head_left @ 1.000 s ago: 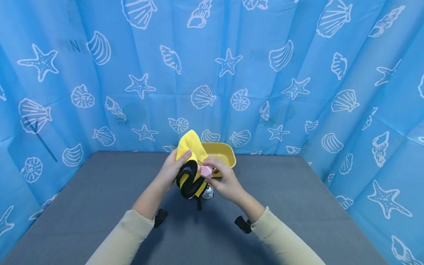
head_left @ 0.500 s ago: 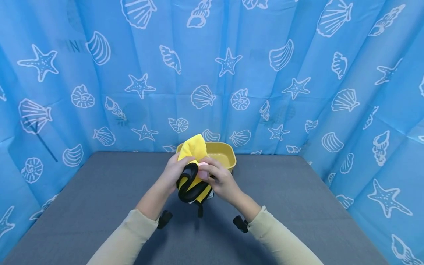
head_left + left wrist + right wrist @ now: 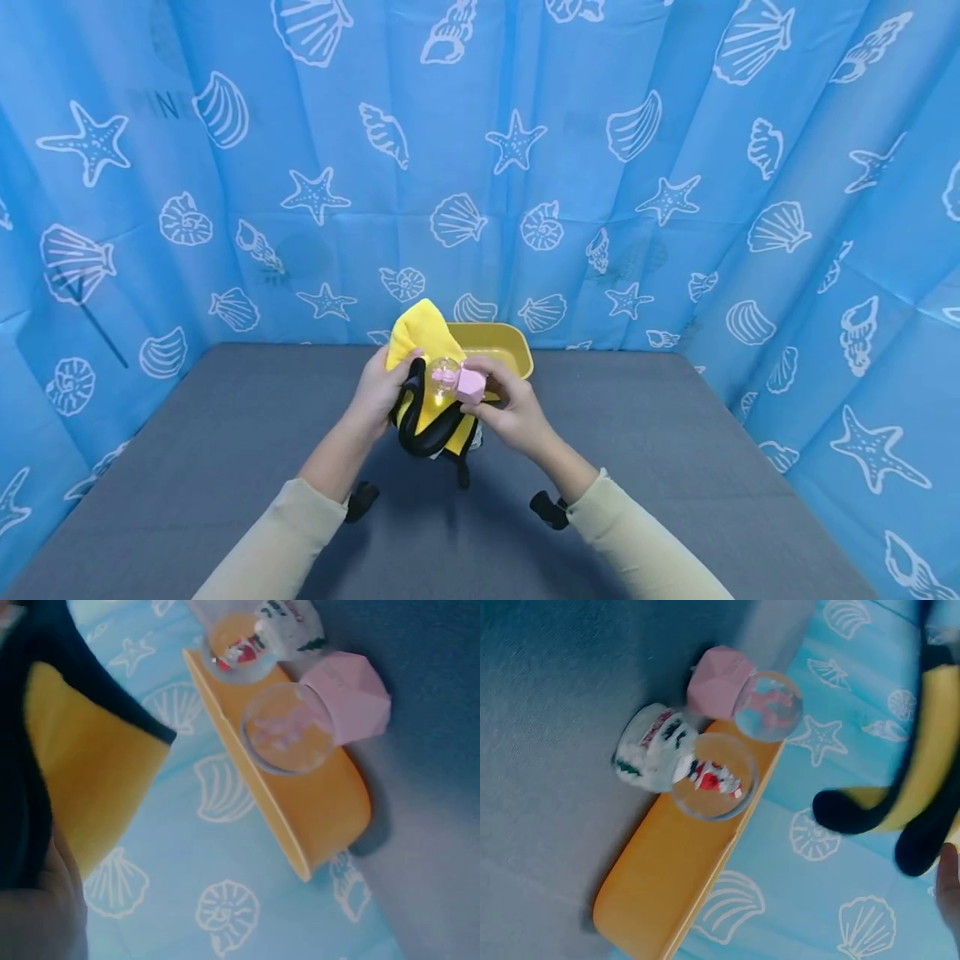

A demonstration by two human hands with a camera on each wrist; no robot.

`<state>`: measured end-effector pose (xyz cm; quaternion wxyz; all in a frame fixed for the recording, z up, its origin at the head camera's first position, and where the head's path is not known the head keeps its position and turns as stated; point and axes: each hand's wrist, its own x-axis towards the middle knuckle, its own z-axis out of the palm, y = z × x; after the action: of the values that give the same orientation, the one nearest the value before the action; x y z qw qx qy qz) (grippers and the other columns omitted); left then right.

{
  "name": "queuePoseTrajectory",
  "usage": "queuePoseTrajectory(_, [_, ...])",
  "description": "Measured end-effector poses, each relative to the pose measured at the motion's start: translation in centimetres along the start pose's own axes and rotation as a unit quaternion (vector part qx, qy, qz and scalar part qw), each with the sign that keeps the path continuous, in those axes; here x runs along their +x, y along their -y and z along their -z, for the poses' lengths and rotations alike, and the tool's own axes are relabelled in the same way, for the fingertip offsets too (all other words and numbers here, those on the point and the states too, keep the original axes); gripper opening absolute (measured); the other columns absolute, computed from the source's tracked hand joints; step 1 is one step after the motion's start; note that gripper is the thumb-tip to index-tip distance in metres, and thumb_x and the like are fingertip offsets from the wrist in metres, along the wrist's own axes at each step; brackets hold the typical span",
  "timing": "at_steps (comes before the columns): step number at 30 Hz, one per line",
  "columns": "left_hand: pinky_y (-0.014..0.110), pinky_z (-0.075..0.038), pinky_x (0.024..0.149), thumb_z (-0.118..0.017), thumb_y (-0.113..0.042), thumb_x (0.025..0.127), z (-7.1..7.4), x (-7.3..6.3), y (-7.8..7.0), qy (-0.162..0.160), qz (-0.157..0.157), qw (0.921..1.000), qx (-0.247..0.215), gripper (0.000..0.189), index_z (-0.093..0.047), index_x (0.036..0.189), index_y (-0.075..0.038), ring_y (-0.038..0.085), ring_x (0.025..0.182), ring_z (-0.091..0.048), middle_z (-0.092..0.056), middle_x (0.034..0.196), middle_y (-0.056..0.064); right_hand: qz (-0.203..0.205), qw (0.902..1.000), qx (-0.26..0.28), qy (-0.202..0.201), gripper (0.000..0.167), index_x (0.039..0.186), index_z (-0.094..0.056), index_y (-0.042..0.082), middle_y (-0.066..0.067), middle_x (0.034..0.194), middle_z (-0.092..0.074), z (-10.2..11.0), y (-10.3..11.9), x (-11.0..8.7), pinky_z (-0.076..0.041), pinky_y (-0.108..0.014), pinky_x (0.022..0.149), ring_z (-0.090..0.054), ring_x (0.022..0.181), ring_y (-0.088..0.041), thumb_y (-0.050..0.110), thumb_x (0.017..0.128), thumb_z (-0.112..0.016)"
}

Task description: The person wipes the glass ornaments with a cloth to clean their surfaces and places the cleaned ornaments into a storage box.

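Right hand: snow globe pinched by its base.
Left hand: yellow fabric gripped.
Dome: probably slippery, fragile; base preferred.

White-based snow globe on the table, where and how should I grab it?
I'd grip the white base, coming from your right: it stands upright, the rounded ball could slip, a pink-based globe stands close on its left, and the yellow tub sits behind.

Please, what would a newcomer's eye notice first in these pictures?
Probably the yellow-and-black cloth, gripped in the left hand before a blue seashell curtain. Next, the pink-based globe in the right hand, overlapping the cloth in the head view. A yellow tray stands behind the hands.
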<state>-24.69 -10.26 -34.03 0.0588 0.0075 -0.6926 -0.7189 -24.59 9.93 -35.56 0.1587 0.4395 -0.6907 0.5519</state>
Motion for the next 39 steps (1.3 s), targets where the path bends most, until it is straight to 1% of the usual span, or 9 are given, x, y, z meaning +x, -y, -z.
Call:
queuePoseTrajectory(4, [0.026,-0.05,0.075,-0.054,-0.029,0.101,0.2,-0.3,0.1,0.029,-0.037,0.9989,-0.003,0.044,-0.044,0.133,0.0,0.016,0.088,-0.059,-0.054,0.108,0.013,-0.11,0.9923,0.05,-0.027,0.05,0.129,-0.048,-0.009,-0.025,0.119,-0.054,0.1,0.8,0.3,-0.052,-0.027,0.081,-0.057,0.094,-0.016,-0.01,0.084,-0.068])
queuePoseTrajectory(7, [0.025,-0.05,0.076,-0.053,-0.026,0.102,0.1,-0.8,0.1,0.047,-0.076,0.996,-0.005,0.046,-0.04,0.136,0.001,0.017,0.09,-0.057,-0.051,0.109,0.015,-0.163,0.9831,0.072,-0.042,0.047,0.131,-0.048,-0.007,-0.022,0.115,-0.056,0.0,1.2,0.6,-0.053,-0.028,0.08,-0.058,0.091,-0.017,-0.006,0.088,-0.065])
queuePoseTrajectory(9, [0.024,-0.05,0.077,-0.055,-0.025,0.1,-0.1,-1.1,0.1,0.062,-0.099,0.9931,-0.004,0.051,-0.035,0.139,0.001,0.018,0.092,-0.055,-0.049,0.109,0.015,-0.188,0.9764,0.096,-0.047,0.045,0.132,-0.046,-0.008,-0.022,0.111,-0.057,-0.1,1.3,0.8,-0.054,-0.036,0.082,-0.061,0.089,-0.018,-0.005,0.09,-0.063])
queuePoseTrajectory(13, [0.027,-0.05,0.082,-0.068,-0.035,0.091,-0.4,-1.6,0.0,0.109,-0.129,0.9856,-0.007,0.078,-0.024,0.147,-0.005,0.024,0.099,-0.051,-0.045,0.117,0.017,-0.235,0.9595,0.142,-0.062,0.038,0.13,-0.045,-0.009,-0.014,0.103,-0.058,-0.6,1.6,1.1,-0.052,-0.049,0.085,-0.063,0.085,-0.014,0.0,0.095,-0.056])
queuePoseTrajectory(16, [0.03,-0.049,0.086,-0.073,-0.031,0.088,-0.6,-1.7,0.1,0.127,-0.134,0.9829,0.001,0.083,-0.021,0.15,-0.012,0.027,0.104,-0.049,-0.042,0.124,0.016,-0.257,0.9518,0.153,-0.066,0.035,0.127,-0.045,-0.01,-0.008,0.097,-0.057,-0.8,1.8,1.2,-0.054,-0.04,0.083,-0.061,0.082,-0.012,0.007,0.097,-0.052])
queuePoseTrajectory(20, [0.034,-0.048,0.089,-0.072,-0.007,0.087,-0.9,-1.6,0.1,0.11,-0.137,0.9844,0.013,0.076,-0.026,0.147,-0.011,0.028,0.107,-0.048,-0.043,0.125,0.015,-0.26,0.9501,0.164,-0.056,0.031,0.119,-0.047,-0.009,-0.005,0.088,-0.054,-0.9,1.6,1.2,-0.05,-0.026,0.071,-0.055,0.074,-0.014,0.015,0.1,-0.044])
queuePoseTrajectory(27, [0.037,-0.047,0.09,-0.073,0.003,0.083,-1.1,-1.6,0.3,0.054,-0.15,0.9869,0.027,0.075,-0.033,0.146,-0.005,0.028,0.103,-0.049,-0.048,0.123,0.017,-0.251,0.9419,0.22,-0.037,0.024,0.1,-0.05,0.006,-0.001,0.072,-0.054,-1.1,1.2,1.2,-0.043,-0.026,0.06,-0.053,0.06,-0.012,0.024,0.105,-0.035])
queuePoseTrajectory(35, [0.043,-0.047,0.091,-0.073,0.001,0.084,-0.9,-1.4,0.8,0.007,-0.165,0.9854,0.043,0.059,-0.045,0.136,0.001,0.031,0.102,-0.051,-0.052,0.118,0.019,-0.279,0.9094,0.306,-0.04,0.033,0.1,-0.055,0.013,-0.001,0.078,-0.056,-0.7,1.3,1.1,-0.044,-0.024,0.06,-0.049,0.059,-0.011,0.034,0.106,-0.031])
queuePoseTrajectory(39, [0.036,-0.049,0.087,-0.071,-0.003,0.087,-0.3,-1.0,1.1,0.017,-0.149,0.9881,0.033,0.051,-0.046,0.132,0.002,0.028,0.099,-0.053,-0.053,0.113,0.018,-0.283,0.897,0.338,-0.034,0.037,0.103,-0.054,0.014,0.0,0.08,-0.057,-0.4,1.6,1.0,-0.042,-0.021,0.057,-0.047,0.059,-0.01,0.04,0.106,-0.029])
